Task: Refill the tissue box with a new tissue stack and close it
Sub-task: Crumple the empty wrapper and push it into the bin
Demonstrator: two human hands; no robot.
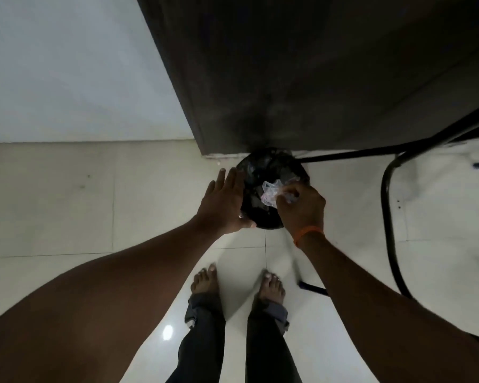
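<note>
1. While the person stands over the bin (pixel 263 172), lined with a black bag, the right hand (pixel 302 208) is pinched on a clear plastic wrapper (pixel 271 193) above its mouth.
2. Left hand (pixel 224 203) is spread flat, fingers apart, against the bin's rim, gripping nothing.
3. Judgement: lower the wrapper well inside before letting go; light film drifts.
4. Tissue box and new stack: not in view.
5. Count: one bin, one wrapper, two hands, two bare feet, one orange wristband (pixel 307 234).
</note>
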